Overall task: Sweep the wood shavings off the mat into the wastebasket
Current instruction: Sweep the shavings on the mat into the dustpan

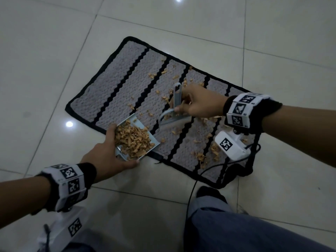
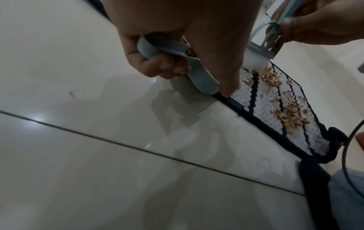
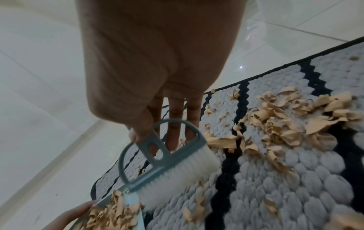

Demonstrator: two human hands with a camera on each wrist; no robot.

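A grey mat (image 1: 116, 84) with black zigzag stripes lies on the tiled floor, and tan wood shavings (image 1: 201, 157) are scattered over its right half. My left hand (image 1: 109, 155) grips a small pale-blue dustpan (image 1: 151, 140) at the mat's near edge, heaped with shavings (image 1: 134, 140); the left wrist view shows its fingers (image 2: 157, 65) curled round the pan's handle (image 2: 157, 48). My right hand (image 1: 198, 102) holds a pale-blue hand brush (image 1: 174, 115) by its handle. Its white bristles (image 3: 177, 175) rest on the mat beside the dustpan (image 3: 126, 202). No wastebasket is in view.
Glossy white floor tiles (image 1: 54, 51) surround the mat on all sides. A black cable (image 1: 196, 182) runs over the mat's near right corner. My knee in blue jeans (image 1: 236, 224) is at the bottom, next to that corner.
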